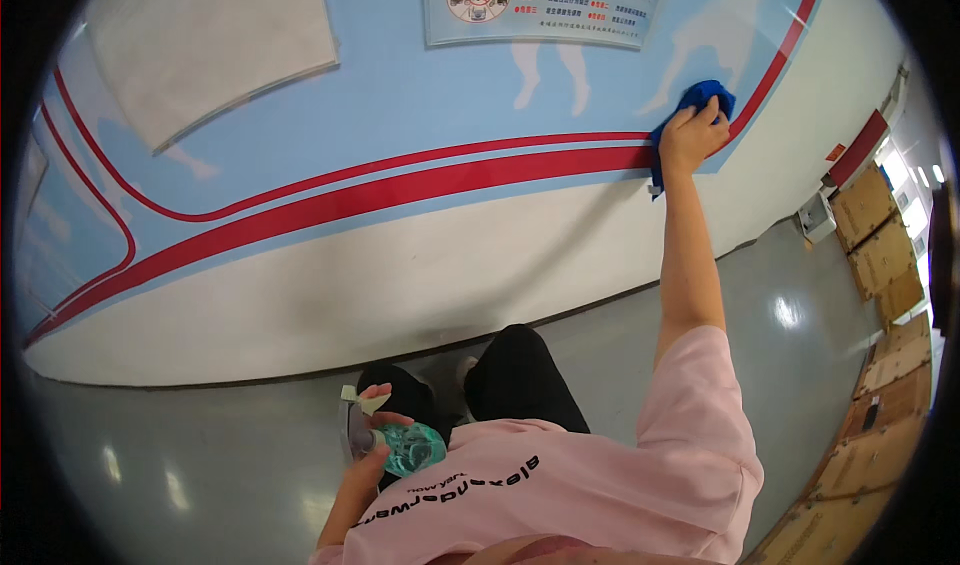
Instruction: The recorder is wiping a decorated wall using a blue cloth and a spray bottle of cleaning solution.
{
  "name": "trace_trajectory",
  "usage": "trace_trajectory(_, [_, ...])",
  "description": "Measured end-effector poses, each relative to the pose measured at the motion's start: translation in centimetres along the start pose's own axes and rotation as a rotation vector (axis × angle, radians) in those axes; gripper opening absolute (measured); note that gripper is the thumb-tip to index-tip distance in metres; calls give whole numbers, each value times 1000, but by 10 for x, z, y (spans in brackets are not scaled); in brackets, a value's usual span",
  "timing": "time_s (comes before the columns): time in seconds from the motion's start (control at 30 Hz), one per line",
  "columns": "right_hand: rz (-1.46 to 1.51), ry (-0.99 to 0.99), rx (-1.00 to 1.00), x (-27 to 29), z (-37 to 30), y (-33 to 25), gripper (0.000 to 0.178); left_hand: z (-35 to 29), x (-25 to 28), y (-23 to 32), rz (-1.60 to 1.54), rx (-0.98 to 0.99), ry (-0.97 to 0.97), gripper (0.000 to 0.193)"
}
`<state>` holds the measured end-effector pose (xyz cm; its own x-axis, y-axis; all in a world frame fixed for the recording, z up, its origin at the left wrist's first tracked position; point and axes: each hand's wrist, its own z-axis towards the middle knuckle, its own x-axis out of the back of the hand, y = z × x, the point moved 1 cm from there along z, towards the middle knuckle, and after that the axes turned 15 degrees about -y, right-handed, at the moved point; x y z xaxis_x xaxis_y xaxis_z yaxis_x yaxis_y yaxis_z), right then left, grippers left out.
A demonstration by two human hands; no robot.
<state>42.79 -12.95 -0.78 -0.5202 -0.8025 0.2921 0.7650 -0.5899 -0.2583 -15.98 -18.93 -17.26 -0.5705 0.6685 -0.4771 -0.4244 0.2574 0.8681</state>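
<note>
My right hand (692,137) is stretched out to the wall and presses a bunched blue cloth (708,93) against the lower right corner of a light-blue wall panel (400,95) with red stripes. The cloth's lower end hangs below the panel's edge. Down by my lap, my left hand (378,435) is wrapped round the neck of a spray bottle (413,449) with a clear green body and a grey and white trigger head. The bottle lies tilted, its head to the left.
A printed notice board (545,5) and a blank pale sheet (205,50) are fixed on the panel. Below is white wall (400,295), meeting a shiny grey floor (780,355). Wooden crates (890,385) line the right side, with a small white box (816,217) near the wall.
</note>
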Motion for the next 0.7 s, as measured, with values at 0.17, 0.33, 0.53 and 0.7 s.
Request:
trace_trajectory(0.17, [249, -108, 188, 16, -40, -51, 43, -2, 7, -6, -2, -26, 18, 90])
trace_trajectory(0.33, [494, -234, 473, 30, -105, -124, 40, 0, 6, -5, -17, -54, 31, 91])
trace_trajectory(0.53, [573, -454, 857, 51, -190, -215, 30, -1, 1, 0, 22, -12, 14, 92])
trace_trajectory(0.7, [474, -406, 929, 51, -205, -238, 30, 0, -13, 13, 122, 47, 86, 95])
